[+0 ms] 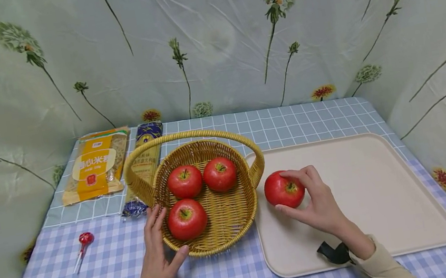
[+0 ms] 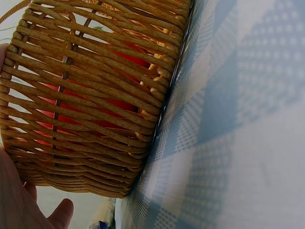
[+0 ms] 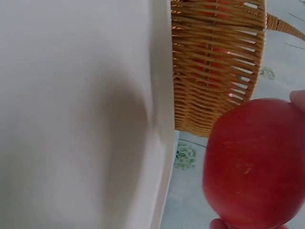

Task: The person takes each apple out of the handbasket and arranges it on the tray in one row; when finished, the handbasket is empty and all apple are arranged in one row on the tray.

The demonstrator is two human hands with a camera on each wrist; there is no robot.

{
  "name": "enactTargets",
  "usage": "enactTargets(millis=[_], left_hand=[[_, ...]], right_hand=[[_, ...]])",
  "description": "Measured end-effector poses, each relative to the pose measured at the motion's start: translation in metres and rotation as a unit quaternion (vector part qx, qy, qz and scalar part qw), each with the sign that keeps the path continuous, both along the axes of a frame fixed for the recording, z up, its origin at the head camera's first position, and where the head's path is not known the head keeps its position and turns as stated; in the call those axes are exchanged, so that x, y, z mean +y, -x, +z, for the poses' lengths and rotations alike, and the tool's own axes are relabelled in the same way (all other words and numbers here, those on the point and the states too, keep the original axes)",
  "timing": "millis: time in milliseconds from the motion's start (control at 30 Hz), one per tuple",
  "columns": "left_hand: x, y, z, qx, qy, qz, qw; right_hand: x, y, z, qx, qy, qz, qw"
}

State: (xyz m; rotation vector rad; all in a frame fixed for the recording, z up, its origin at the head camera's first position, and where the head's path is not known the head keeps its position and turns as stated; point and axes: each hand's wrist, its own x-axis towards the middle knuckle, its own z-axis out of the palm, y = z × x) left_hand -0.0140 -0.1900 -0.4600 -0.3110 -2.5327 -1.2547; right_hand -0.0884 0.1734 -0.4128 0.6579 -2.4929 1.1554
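Observation:
My right hand (image 1: 319, 201) pinches a red apple (image 1: 279, 191) between thumb and fingers, over the left part of a beige tray (image 1: 369, 194). In the right wrist view this apple (image 3: 257, 164) is raised above the tray surface, which carries its shadow. A yellow wicker basket (image 1: 227, 215) with a tall handle stands left of the tray, with three red apples (image 1: 187, 219) inside. My left hand (image 1: 155, 254) rests at the basket's near left rim, fingers spread and fairly straight. From the left wrist view, the fingers lie along the woven side (image 2: 90, 100).
At the back left lie a yellow-labelled food bag (image 1: 95, 165) and a blue-and-gold packet (image 1: 146, 162), the latter partly behind the basket. A red lollipop (image 1: 85, 239) is on the checked cloth (image 1: 108, 271) at left. A patterned curtain (image 1: 220, 62) surrounds the table.

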Motion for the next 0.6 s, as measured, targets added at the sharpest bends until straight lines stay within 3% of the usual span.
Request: enactTargets(millis=[233, 600], left_hand=[[0.000, 0.000, -0.003, 0.012, 0.004, -0.002, 0.9999], [0.000, 0.000, -0.003, 0.010, 0.006, 0.002, 0.9999]], right_hand=[[0.003, 0.003, -0.009, -0.039, -0.022, -0.024, 0.9987], [0.004, 0.006, -0.013, -0.094, -0.049, -0.030, 0.9939]])
